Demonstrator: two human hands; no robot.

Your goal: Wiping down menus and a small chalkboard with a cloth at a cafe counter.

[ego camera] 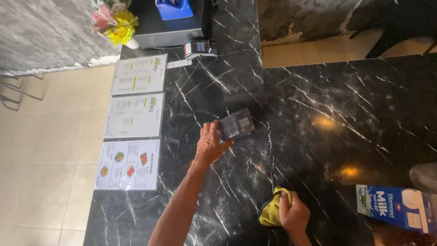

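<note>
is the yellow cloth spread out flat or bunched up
Bunched up. The yellow cloth sits crumpled in a wad under the right hand on the black marble counter.

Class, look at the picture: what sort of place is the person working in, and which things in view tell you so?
Probably a café or restaurant service counter. Laminated menu sheets lie along the black marble counter, a card payment terminal sits by a till, and a milk carton lies nearby.

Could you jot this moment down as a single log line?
left hand: holds clear box over black marble counter | right hand: presses yellow cloth on counter | milk carton lying right
</note>
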